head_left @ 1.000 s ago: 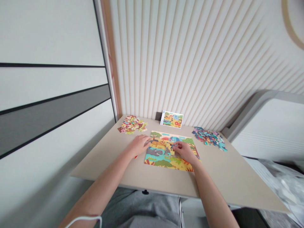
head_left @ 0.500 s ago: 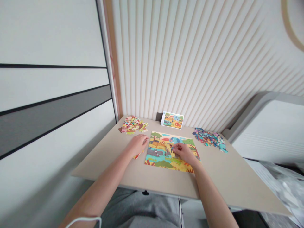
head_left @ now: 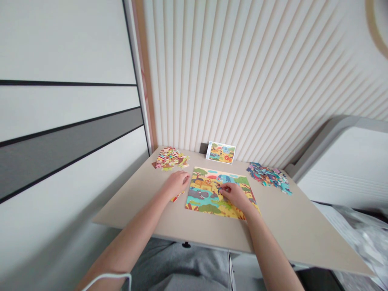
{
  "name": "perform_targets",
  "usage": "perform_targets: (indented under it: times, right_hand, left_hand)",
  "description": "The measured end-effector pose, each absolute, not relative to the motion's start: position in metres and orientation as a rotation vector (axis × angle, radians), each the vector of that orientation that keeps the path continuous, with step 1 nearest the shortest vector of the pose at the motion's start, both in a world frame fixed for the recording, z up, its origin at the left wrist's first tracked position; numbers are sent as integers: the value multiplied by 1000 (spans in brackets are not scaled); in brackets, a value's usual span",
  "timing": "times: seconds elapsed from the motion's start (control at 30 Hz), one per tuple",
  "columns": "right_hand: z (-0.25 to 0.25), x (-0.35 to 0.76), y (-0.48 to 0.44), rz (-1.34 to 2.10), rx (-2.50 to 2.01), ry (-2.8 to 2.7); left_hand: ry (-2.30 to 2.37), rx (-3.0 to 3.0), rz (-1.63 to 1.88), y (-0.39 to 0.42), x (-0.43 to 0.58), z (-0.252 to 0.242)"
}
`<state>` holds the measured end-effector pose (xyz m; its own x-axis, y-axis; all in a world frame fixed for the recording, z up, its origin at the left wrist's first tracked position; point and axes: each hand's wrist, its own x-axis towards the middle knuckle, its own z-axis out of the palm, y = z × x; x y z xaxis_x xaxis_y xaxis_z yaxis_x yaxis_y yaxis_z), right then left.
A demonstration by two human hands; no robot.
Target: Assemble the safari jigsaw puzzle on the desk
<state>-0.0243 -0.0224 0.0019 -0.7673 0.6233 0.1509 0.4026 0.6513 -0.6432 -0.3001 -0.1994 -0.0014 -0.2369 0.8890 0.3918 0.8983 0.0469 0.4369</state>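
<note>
A colourful animal jigsaw puzzle lies flat on the table, its picture showing a hippo, an elephant and trees. Over its middle, my right hand pinches a small puzzle piece at the puzzle surface; the fingers mostly cover it. My left hand rests by the puzzle's left edge with its fingers curled closed, and whatever they may hold is hidden. Partly under that hand, a few red and yellow puzzle pieces show on the table.
A reference picture card leans at the back against the ribbed wall. One heap of loose pieces lies at the back left of the table, another darker heap at the back right. A white cabinet stands left.
Both hands stay in nearly the same places; the right fingers shift only slightly over the puzzle's middle. The whole view moves a little.
</note>
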Motion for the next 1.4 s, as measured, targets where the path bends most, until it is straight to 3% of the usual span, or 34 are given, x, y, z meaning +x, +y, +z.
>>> perform_targets:
  times: [0.17, 0.47, 0.7, 0.93, 1.4]
  right_hand:
    - [5, -23, -25, 678, -806, -2515]
    - [10, -18, -23, 687, -706, -2640]
    - [18, -19, -22, 623, -862, -2361]
    - [18, -19, -25, 581, -869, -2385]
    - [19, -21, -28, 554, -885, -2354]
  left_hand:
    - [-2282, -1918, -960, -200, -299, 0]
    - [-2450, -1770, -925, -207, -321, 2]
    - [-2589, -1841, -843, -228, -344, 9]
    - [-2417, -2245, -876, -235, -336, 9]
    - [-2456, -2103, -1007, -227, -335, -5]
